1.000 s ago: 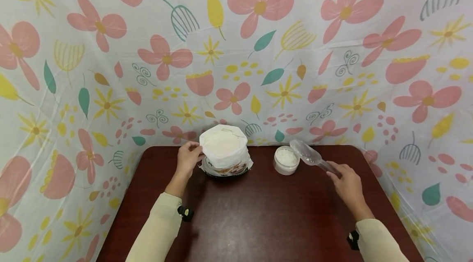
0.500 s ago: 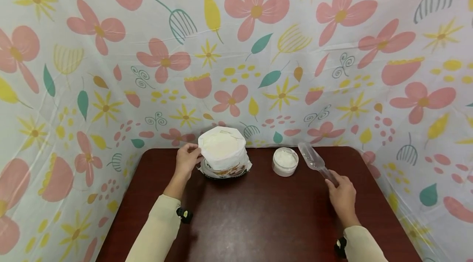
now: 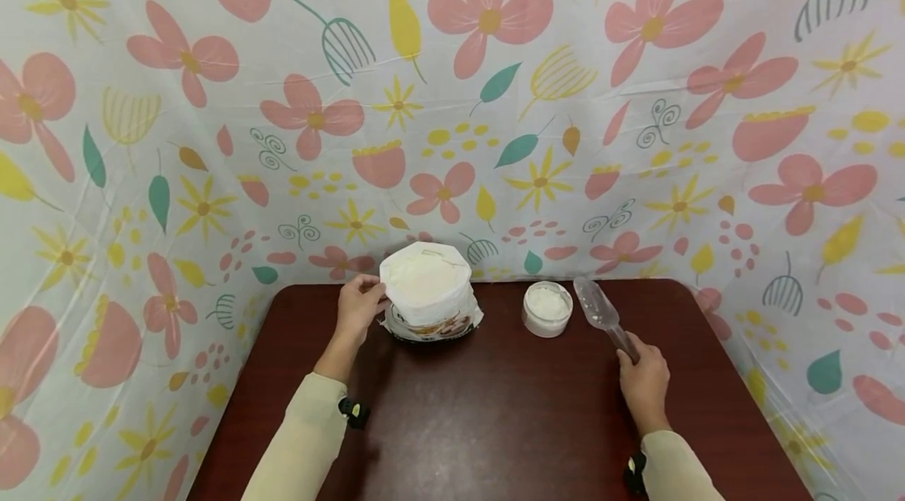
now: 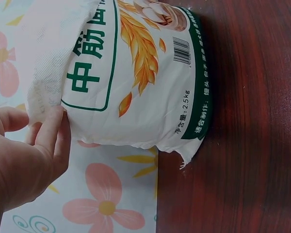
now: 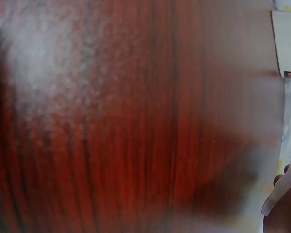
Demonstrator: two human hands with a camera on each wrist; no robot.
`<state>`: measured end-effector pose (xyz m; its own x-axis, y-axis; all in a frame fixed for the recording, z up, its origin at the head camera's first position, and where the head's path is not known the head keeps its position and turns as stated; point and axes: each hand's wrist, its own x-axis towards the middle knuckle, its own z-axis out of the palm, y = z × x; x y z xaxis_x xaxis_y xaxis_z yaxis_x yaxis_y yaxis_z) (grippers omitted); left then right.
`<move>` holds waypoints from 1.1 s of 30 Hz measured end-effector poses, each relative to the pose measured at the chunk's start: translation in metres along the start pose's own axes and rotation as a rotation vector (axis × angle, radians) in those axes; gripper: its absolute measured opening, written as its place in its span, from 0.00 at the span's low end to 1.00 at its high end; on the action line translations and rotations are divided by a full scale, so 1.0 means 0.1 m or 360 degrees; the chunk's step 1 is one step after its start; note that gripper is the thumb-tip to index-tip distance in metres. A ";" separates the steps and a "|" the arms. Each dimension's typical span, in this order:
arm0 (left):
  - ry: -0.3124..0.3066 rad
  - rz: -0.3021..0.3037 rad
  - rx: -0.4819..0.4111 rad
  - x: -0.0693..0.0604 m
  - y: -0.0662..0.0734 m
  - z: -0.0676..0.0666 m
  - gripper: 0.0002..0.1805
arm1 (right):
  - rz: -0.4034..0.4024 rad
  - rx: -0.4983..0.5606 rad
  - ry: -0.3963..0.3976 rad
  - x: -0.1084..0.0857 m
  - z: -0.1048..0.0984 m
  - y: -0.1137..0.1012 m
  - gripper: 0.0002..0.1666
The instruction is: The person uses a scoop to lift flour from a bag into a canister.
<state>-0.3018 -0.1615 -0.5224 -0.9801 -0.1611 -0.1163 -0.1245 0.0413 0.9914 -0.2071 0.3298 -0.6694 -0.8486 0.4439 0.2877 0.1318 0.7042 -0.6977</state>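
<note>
My left hand (image 3: pixel 359 308) pinches the folded-down rim of a white flour bag (image 3: pixel 433 311), which stands upright at the back of the table with its top open and pale flour inside. In the left wrist view, thumb and fingers grip the rim of the flour bag (image 4: pixel 145 97), printed with wheat and green lettering. A round clear jar (image 3: pixel 546 323) of white powder stands to the bag's right. Just right of the jar, my right hand (image 3: pixel 645 385) holds a clear plastic scoop (image 3: pixel 599 309) by its handle; a few white specks cling to its bowl.
A dark red-brown wooden table (image 3: pixel 481 415) carries everything. Right behind its back edge hangs a white flower-print cloth (image 3: pixel 452 93), which also encloses the left and right sides. The right wrist view shows mostly tabletop, with the hand at its edge.
My right hand has moved nearer and a little left, and the scoop has swung away from the jar to point more toward the back. The left hand still pinches the bag's rim.
</note>
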 end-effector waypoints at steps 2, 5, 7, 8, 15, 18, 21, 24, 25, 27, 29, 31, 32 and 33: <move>0.0001 -0.0009 0.0003 0.00 0.00 0.00 0.13 | 0.0005 -0.0010 -0.0013 0.00 0.01 0.00 0.25; 0.0007 -0.0016 0.0008 0.00 -0.01 0.01 0.13 | 0.0028 -0.0010 -0.0037 -0.02 0.01 0.01 0.25; 0.0010 -0.0017 0.0013 0.00 -0.01 0.01 0.13 | 0.0040 -0.0006 -0.0048 -0.02 0.02 0.01 0.26; 0.0012 -0.0017 0.0015 0.00 -0.01 0.01 0.13 | 0.0041 -0.0002 -0.0048 -0.03 0.03 0.01 0.26; 0.0027 -0.0017 -0.0005 -0.01 -0.02 0.02 0.13 | 0.0006 0.0008 -0.0025 -0.03 0.06 0.06 0.25; 0.0023 -0.0015 -0.0011 -0.01 -0.02 0.02 0.13 | 0.0036 0.0009 -0.0046 -0.03 0.08 0.08 0.25; 0.0025 -0.0012 -0.0009 0.00 -0.02 0.02 0.14 | 0.0063 0.0014 -0.0061 -0.03 0.09 0.09 0.26; 0.0028 -0.0008 -0.0006 0.00 -0.02 0.02 0.13 | 0.0058 0.0016 -0.0056 -0.03 0.09 0.09 0.26; 0.0030 -0.0008 -0.0007 0.01 -0.02 0.02 0.13 | 0.0055 0.0010 -0.0051 -0.03 0.09 0.09 0.26; 0.0030 -0.0006 -0.0004 0.00 -0.02 0.02 0.13 | 0.0047 -0.0007 -0.0037 -0.03 0.09 0.08 0.26; 0.0032 -0.0002 -0.0001 0.01 -0.01 0.02 0.13 | 0.0039 -0.0025 -0.0026 -0.03 0.09 0.07 0.26; 0.0030 0.0002 0.0000 0.01 -0.01 0.02 0.13 | 0.0033 -0.0046 -0.0022 -0.03 0.08 0.06 0.26; 0.0030 0.0005 0.0000 0.01 -0.01 0.02 0.13 | 0.0029 -0.0055 -0.0023 -0.02 0.08 0.05 0.26; 0.0030 0.0006 -0.0001 0.01 0.00 0.02 0.13 | 0.0029 -0.0064 -0.0027 -0.02 0.08 0.05 0.26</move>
<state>-0.3026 -0.1599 -0.5230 -0.9773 -0.1798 -0.1117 -0.1209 0.0415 0.9918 -0.2087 0.3279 -0.6784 -0.8545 0.4474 0.2638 0.1674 0.7180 -0.6756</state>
